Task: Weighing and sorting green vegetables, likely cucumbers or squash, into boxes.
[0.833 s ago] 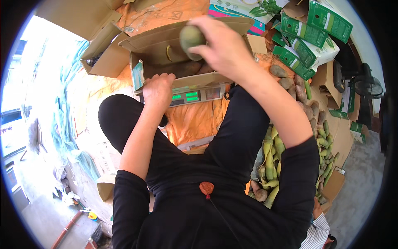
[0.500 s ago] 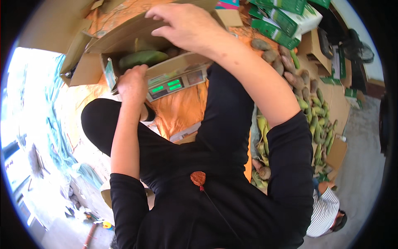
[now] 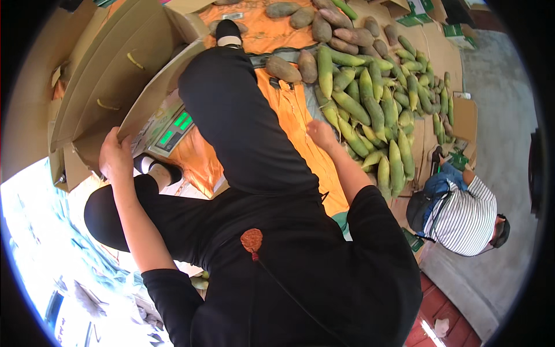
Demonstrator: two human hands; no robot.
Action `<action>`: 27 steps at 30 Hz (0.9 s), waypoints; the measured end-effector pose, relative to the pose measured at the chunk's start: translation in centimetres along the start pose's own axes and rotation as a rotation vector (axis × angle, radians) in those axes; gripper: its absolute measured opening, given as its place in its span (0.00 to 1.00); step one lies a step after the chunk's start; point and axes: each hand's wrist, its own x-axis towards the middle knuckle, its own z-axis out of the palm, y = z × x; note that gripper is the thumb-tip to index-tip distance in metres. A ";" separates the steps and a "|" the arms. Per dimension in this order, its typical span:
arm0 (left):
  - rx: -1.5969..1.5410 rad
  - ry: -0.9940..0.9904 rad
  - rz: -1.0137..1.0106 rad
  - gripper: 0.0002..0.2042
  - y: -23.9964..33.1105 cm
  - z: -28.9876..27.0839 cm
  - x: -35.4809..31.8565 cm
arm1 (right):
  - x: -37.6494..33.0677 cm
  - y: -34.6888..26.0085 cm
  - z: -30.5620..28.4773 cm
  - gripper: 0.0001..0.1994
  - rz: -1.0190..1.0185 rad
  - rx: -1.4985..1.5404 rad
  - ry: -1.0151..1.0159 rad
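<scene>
My left hand (image 3: 117, 157) grips the near rim of an open cardboard box (image 3: 92, 124), its thumb and fingers closed over the edge. The box is over a digital scale (image 3: 169, 132) with lit green displays. A raised flap hides what lies inside. At the right, my right hand (image 3: 322, 135) is low beside a heap of long green radishes (image 3: 370, 107), nearest to its left side. The fingers bend away from view, so their grip cannot be made out, and nothing shows in the hand.
Brownish root vegetables (image 3: 350, 36) lie beyond the green radishes. Orange sheeting (image 3: 289, 113) covers the floor between my leg and the heap. To the right, a person in a striped shirt (image 3: 462, 215) bends low near green cartons (image 3: 458, 159).
My right hand has swung from above the box down to the radish heap at the right. My view has turned rightward too. The left hand stays on the box.
</scene>
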 end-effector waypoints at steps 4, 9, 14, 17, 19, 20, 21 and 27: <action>0.024 -0.001 -0.028 0.12 0.1 0.0 0.0 | -5.3 7.1 2.8 0.13 0.349 -0.060 -0.077; 0.067 -0.022 -0.032 0.13 0.1 0.1 0.2 | -8.0 14.2 0.6 0.13 0.593 0.018 0.170; 0.085 -0.027 -0.051 0.13 0.1 0.2 0.4 | -11.0 17.3 -2.2 0.09 0.941 0.248 0.379; 0.024 -0.035 -0.044 0.13 -0.1 0.3 0.4 | -11.1 17.5 -2.4 0.13 1.283 0.821 0.616; 0.053 -0.015 -0.030 0.13 -0.2 0.3 0.4 | -10.7 17.8 -2.0 0.18 1.398 1.390 0.661; 0.035 -0.033 -0.044 0.13 -0.3 0.4 0.4 | -10.7 18.1 -1.5 0.23 1.275 1.622 0.707; 0.058 -0.013 -0.028 0.13 -0.3 0.4 0.4 | -10.5 18.5 -1.2 0.23 1.264 1.620 0.675; 0.070 -0.001 -0.030 0.13 0.0 0.3 0.3 | -9.9 20.6 0.5 0.09 1.259 1.892 0.829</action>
